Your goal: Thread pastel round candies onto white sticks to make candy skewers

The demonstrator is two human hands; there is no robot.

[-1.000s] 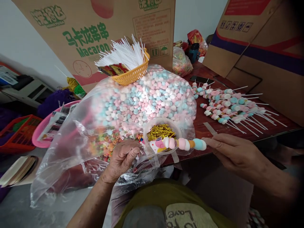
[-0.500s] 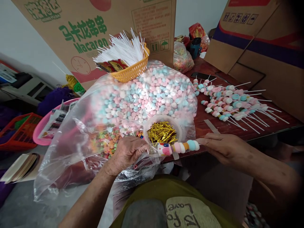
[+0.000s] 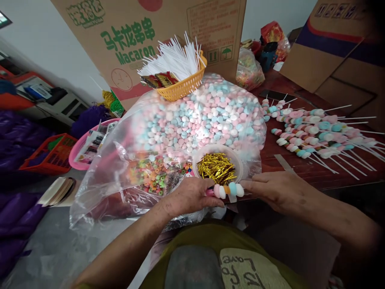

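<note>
A short row of pink, white, orange and blue candies (image 3: 229, 190) lies between my two hands, just in front of a round tub (image 3: 240, 162) of gold twist ties (image 3: 216, 166). My left hand (image 3: 192, 196) is closed round the row's left end and covers part of it. At the other end, the fingertips of my right hand (image 3: 270, 189) are pressed together by the last white candy; the stick there is hidden. Behind the tub, a large clear bag (image 3: 198, 116) holds many pastel candies. Colourful rings (image 3: 153, 176) show through plastic at the left.
A yellow basket (image 3: 182, 86) of white sticks rests on the bag. Finished-looking candy skewers (image 3: 315, 130) are piled on the red table (image 3: 303, 172) at right. Cardboard boxes (image 3: 168, 24) stand behind. A pink basin (image 3: 76, 150) and orange crate (image 3: 54, 158) are at left.
My left hand has slid right along the row and now covers the patterned piece that showed before. The whole view has shifted, with the surroundings appearing farther right.
</note>
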